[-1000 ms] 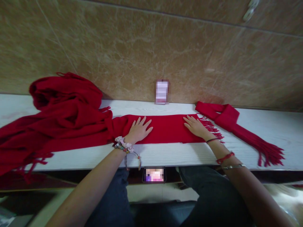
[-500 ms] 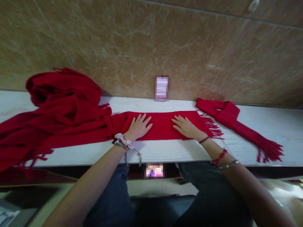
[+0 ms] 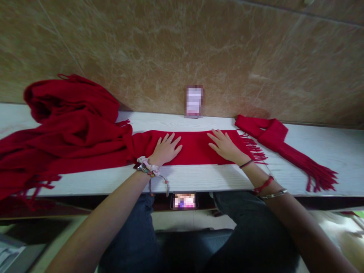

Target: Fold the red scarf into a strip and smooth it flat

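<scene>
A red fringed scarf (image 3: 195, 148) lies flat across the white table, its fringe pointing right. My left hand (image 3: 166, 149) rests on its left part with the fingers spread. On the right part, my right hand (image 3: 224, 146) presses palm down, fingers also apart. Between the two hands the cloth is smooth; left of my left hand it is wrinkled and meets a large heap of red scarves (image 3: 82, 129). Where the flat piece ends under the heap is hidden. Right of my right hand lies another red scarf (image 3: 280, 140), folded narrow and bent, with a tasselled end.
A phone-like object (image 3: 193, 101), its screen blurred, leans on the brown marbled wall (image 3: 159, 57) behind the white table (image 3: 216, 180). Below the front edge, a second lit screen (image 3: 184, 201) sits above my knees. A grey box-like thing (image 3: 28, 258) is at lower left.
My right hand has shifted slightly up the cloth, its fingers a little more spread. My left hand stays nearly in place. The whole view has moved slightly.
</scene>
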The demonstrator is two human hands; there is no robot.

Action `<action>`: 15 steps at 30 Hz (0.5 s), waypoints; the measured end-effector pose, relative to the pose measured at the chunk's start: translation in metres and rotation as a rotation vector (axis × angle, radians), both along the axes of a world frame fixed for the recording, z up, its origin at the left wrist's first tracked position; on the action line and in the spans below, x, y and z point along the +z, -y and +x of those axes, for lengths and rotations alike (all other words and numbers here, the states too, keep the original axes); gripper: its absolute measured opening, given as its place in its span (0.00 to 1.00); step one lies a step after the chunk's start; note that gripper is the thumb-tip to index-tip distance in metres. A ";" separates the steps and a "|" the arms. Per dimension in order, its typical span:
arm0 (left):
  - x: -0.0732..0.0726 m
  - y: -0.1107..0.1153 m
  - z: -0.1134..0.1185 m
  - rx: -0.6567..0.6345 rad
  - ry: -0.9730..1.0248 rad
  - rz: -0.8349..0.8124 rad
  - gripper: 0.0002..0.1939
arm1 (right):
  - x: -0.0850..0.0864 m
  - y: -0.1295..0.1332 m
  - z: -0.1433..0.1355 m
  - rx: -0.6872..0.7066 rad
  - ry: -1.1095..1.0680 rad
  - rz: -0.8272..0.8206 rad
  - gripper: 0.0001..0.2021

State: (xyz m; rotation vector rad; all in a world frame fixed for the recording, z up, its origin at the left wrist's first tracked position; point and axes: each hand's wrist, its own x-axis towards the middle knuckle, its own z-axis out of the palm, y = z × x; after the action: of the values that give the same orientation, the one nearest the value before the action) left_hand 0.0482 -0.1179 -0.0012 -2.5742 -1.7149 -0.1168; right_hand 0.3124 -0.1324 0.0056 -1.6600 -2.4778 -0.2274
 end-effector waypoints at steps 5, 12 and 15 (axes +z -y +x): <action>0.001 0.000 0.000 0.000 0.004 -0.019 0.27 | -0.005 -0.006 0.019 -0.075 0.061 -0.126 0.23; 0.007 0.001 0.002 -0.008 0.011 -0.034 0.26 | 0.002 -0.012 0.030 -0.276 0.029 0.016 0.23; 0.011 -0.001 0.006 -0.037 0.018 -0.020 0.25 | 0.008 -0.016 -0.014 -0.083 0.010 0.010 0.24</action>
State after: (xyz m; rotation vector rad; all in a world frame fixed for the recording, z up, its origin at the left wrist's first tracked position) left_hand 0.0546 -0.1173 0.0095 -2.6277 -1.6838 -0.1251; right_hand 0.2979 -0.1167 0.0135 -1.7643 -2.4131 -0.2572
